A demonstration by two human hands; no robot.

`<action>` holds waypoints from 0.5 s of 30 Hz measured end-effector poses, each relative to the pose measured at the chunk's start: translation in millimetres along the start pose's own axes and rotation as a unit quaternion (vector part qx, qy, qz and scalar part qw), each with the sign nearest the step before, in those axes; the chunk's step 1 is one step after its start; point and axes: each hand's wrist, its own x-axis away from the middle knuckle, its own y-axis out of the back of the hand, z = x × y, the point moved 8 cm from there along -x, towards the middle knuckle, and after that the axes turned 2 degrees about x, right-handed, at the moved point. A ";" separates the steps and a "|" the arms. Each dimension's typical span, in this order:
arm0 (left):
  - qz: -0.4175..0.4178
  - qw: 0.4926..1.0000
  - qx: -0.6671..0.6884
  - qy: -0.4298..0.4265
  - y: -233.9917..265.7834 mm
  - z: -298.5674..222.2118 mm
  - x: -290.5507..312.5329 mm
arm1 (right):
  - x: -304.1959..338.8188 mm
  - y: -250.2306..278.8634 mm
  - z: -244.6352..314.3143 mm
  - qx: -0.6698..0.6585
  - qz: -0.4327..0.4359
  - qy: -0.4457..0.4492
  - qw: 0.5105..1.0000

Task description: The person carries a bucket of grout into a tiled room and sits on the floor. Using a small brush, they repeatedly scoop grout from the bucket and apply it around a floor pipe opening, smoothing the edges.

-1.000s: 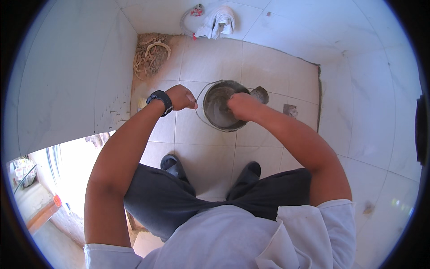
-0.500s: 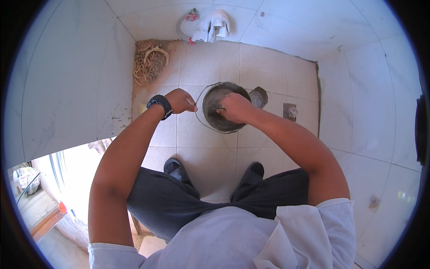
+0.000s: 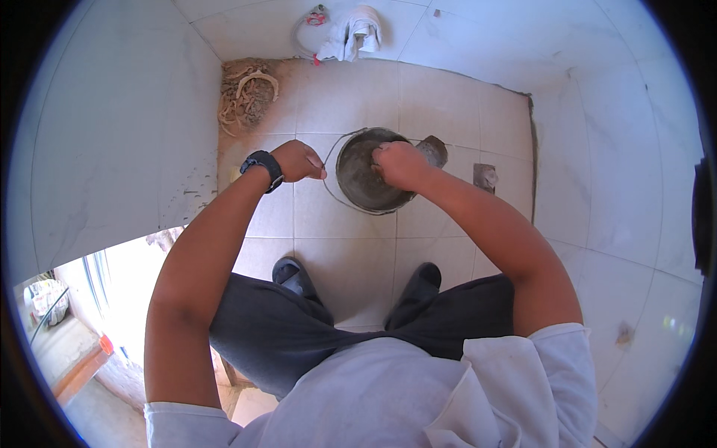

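A dark bucket (image 3: 358, 181) stands on the floor ahead of me, its inside coated with grey residue. Its thin wire handle (image 3: 334, 196) leans out to the left. My left hand (image 3: 297, 160), with a black watch on the wrist, is closed in a pinch on that handle. Over the right side of the bucket's mouth is my right hand (image 3: 403, 166), its fingers curled down inside. What those fingers hold, if anything, is hidden. Right behind the bucket lies a grey, cement-stained piece (image 3: 432, 151), partly covered by the bucket and my hand.
A square floor drain opening (image 3: 485, 178) lies to the right. Rubble (image 3: 250, 97) fills the far left corner. A white cloth (image 3: 360, 33) and a hose (image 3: 300, 36) are at the far wall. Tiled walls stand on both sides; my sandalled feet (image 3: 291, 275) are near the bucket.
My right hand has shifted a little to the right within the bucket's mouth. The left hand keeps its pinch on the handle. The whole view has tilted slightly.
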 end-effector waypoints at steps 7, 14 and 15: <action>0.005 1.000 0.002 0.016 -0.6 3.3 -1.6 | -2.9 -5.0 10.2 -0.042 0.028 0.013 0.999; -0.001 0.999 0.008 0.031 -0.2 1.4 3.0 | 7.6 -3.0 9.9 -0.062 0.118 -0.030 0.991; -0.001 1.000 0.000 0.030 0.1 0.6 2.9 | 8.4 0.3 10.7 -0.075 0.115 -0.031 0.990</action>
